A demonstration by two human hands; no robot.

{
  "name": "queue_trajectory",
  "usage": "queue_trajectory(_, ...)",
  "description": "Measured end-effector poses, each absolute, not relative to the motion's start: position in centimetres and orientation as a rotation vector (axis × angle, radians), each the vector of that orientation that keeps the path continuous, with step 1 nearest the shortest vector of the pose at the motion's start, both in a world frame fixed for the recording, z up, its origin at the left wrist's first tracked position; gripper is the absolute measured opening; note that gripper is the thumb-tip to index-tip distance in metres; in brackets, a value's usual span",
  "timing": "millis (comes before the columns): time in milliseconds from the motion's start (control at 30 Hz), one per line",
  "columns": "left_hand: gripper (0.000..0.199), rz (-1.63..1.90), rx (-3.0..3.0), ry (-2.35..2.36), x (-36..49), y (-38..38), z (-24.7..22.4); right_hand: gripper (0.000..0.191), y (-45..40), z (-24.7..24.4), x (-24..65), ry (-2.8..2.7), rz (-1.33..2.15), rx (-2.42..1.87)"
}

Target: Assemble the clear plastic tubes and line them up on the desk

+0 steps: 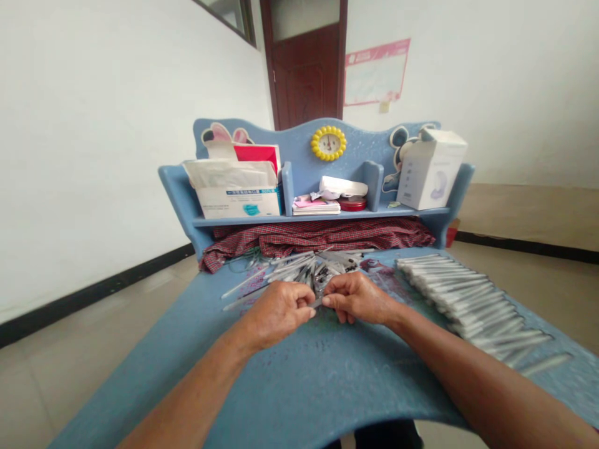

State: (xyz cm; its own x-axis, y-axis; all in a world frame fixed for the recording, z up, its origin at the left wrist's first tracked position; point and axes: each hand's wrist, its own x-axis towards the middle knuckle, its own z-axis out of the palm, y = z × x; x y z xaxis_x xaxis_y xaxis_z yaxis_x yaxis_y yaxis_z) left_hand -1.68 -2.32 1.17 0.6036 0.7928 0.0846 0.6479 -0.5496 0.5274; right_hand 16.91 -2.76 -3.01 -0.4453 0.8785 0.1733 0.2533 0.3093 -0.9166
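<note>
Over the blue desk (pixel 299 380), both of my hands meet in front of a loose pile. My left hand (pixel 283 312) is closed, thumb against fingers. Facing it, my right hand (pixel 358 299) is closed in a pinch too. A small flat grey piece (pixel 317 304) spans the fingertips of both; its kind is too small to make out. Just beyond lies the pile of slim pen-like sticks (pixel 294 267), whitish and grey, mixed with small dark and clear parts. To the right, many similar white sticks with dark ends (pixel 463 299) are stacked side by side.
A blue shelf (pixel 327 217) rises at the desk's back, bearing a mask box (pixel 243 201), booklets (pixel 316 207), a red round tin (pixel 352 204) and a white box (pixel 431 171). Beneath it lies a red checked cloth (pixel 327 236). The desk's front edge curves inward.
</note>
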Motion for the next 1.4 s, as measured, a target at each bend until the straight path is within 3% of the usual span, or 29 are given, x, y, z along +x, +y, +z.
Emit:
queue_trajectory(133, 0.011, 0.448, 2.424, 1.140, -1.6, -2.4, 1.3, 0.042, -2.8, -2.9, 16.9, -1.913, 1.092, -1.054)
queue_trajectory(333, 0.012, 0.425, 2.493, 1.150, -1.5, -2.4, 1.7, 0.037, -2.6, -2.7, 17.0, -1.887, 1.139, -1.018)
queue_trajectory(800, 0.016, 0.422, 2.667, 1.094, -1.6, -1.3, 1.3, 0.051, -2.3, -2.0, 17.4, -1.948, 1.032, -1.061)
queue_trajectory(1400, 0.010, 0.506, 2.613, 1.143, -1.0, -3.1, 1.6, 0.047, -2.9, -2.7, 16.8, -1.940, 1.073, -1.051)
